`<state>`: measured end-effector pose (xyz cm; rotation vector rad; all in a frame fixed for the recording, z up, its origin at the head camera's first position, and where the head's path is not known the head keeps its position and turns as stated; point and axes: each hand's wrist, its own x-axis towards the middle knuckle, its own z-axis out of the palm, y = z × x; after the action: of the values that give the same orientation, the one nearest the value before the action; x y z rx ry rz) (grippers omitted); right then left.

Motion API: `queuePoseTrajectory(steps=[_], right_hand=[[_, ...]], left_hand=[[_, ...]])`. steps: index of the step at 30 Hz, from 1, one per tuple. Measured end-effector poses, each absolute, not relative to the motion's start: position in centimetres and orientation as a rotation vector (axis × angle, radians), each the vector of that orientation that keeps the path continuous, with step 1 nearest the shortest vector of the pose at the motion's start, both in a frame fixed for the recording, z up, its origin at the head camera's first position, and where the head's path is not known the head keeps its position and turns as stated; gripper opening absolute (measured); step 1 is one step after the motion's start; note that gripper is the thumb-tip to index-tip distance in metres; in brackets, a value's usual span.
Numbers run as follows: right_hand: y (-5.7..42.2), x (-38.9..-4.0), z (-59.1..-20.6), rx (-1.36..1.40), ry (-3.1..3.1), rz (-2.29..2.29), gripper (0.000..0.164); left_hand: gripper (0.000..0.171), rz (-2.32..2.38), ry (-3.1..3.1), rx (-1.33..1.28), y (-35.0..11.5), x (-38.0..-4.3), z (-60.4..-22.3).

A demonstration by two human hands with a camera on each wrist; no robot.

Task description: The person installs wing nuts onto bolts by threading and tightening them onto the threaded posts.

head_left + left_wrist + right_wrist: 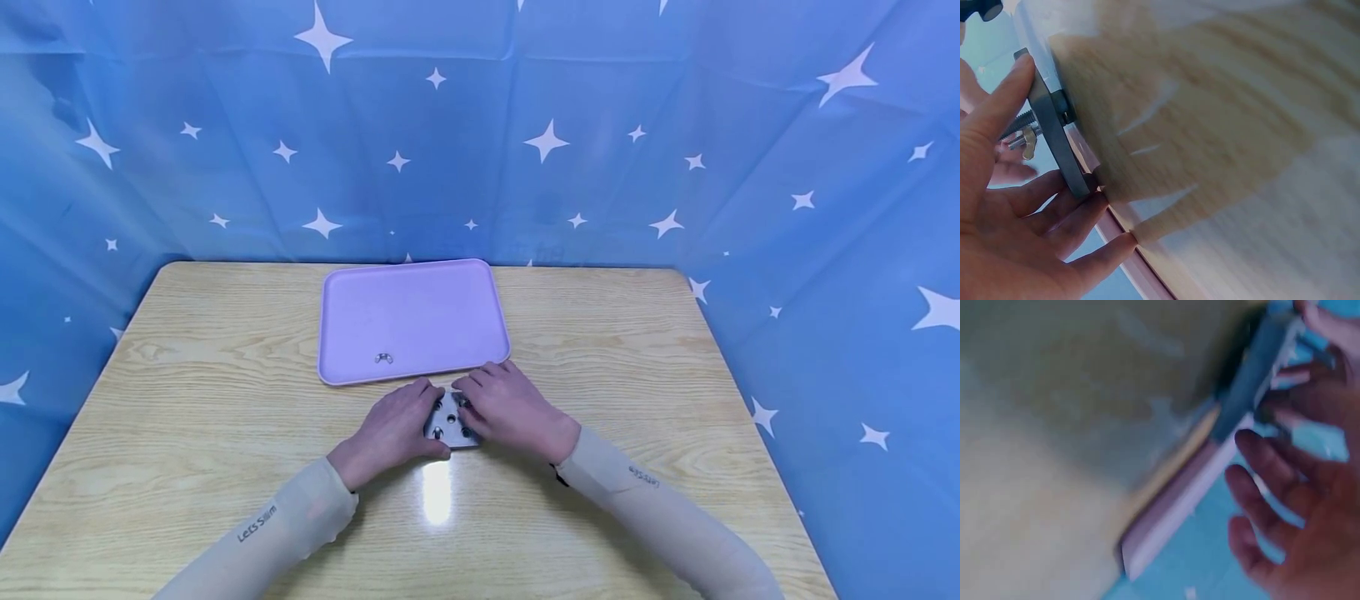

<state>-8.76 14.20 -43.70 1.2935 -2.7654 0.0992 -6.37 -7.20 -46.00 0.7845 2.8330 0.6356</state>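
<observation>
Metal plate (pixel 453 432), one: on the desk (pixel 187 400), just before the near edge of the tray, between your two hands. Grey, flat, thick-edged; several round holes show on its upper face, one near the middle. The left wrist view gives it edge-on, with a dark fitting (pixel 1062 106) on its underside.

Threaded stud (pixel 1017 125), one plainly seen: projecting from the plate's upper face, carrying a silvery wing nut (pixel 1029 144).

Left hand (pixel 397 423), yours: gripping the plate at its left side, thumb along the near edge, fingers at the far edge; the little finger is extended away from the plate in the left wrist view.

Right hand (pixel 512 410), yours: over the right part of the plate, fingers bent. The thumb tip is hidden and the right wrist view blurred, so you cannot tell whether it pinches anything.

Tray (pixel 412 312), one: lilac, rectangular, rounded corners, raised rim; on the desk beyond the plate.

Loose wing nut (pixel 384 358), one: silvery, lying in the tray near its near rim, left of the middle.

Sleeves, two: pale, lettered, on your left forearm (pixel 277 525) and right forearm (pixel 660 508).

Backdrop (pixel 480 192): blue cloth with white four-pointed stars, behind the desk and along both sides.
</observation>
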Motion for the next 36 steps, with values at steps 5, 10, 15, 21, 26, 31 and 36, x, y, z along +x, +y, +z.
queuePoseTrajectory(steps=[5,10,15,21,26,31,36], right_hand=[[15.5,-9.3,-42.3,1.55,-2.738,0.027,0.034],[16.0,-9.5,-41.9,1.7,-2.615,-0.146,0.035],[16.0,-9.8,-42.4,1.681,-2.554,-0.178,0.029],[15.6,-9.8,-42.7,1.636,-2.533,-0.132,0.021],[15.1,-9.7,-43.1,1.571,-2.581,-0.127,0.015],[14.2,-9.3,-43.6,1.466,-2.595,-0.108,0.004],[13.4,-8.9,-44.1,1.361,-2.595,-0.101,0.004]], left_hand=[[0.082,0.633,2.835,0.795,-7.2,-6.3,-46.0],[0.083,0.631,2.827,0.787,-7.3,-6.3,-46.0],[0.084,0.633,2.828,0.774,-7.2,-6.3,-46.0],[0.083,0.636,2.829,0.775,-7.2,-6.4,-46.0],[0.084,0.638,2.826,0.775,-7.2,-6.4,-46.1],[0.085,0.635,2.825,0.775,-7.2,-6.4,-46.1],[0.085,0.627,2.834,0.789,-7.3,-6.3,-46.2]])
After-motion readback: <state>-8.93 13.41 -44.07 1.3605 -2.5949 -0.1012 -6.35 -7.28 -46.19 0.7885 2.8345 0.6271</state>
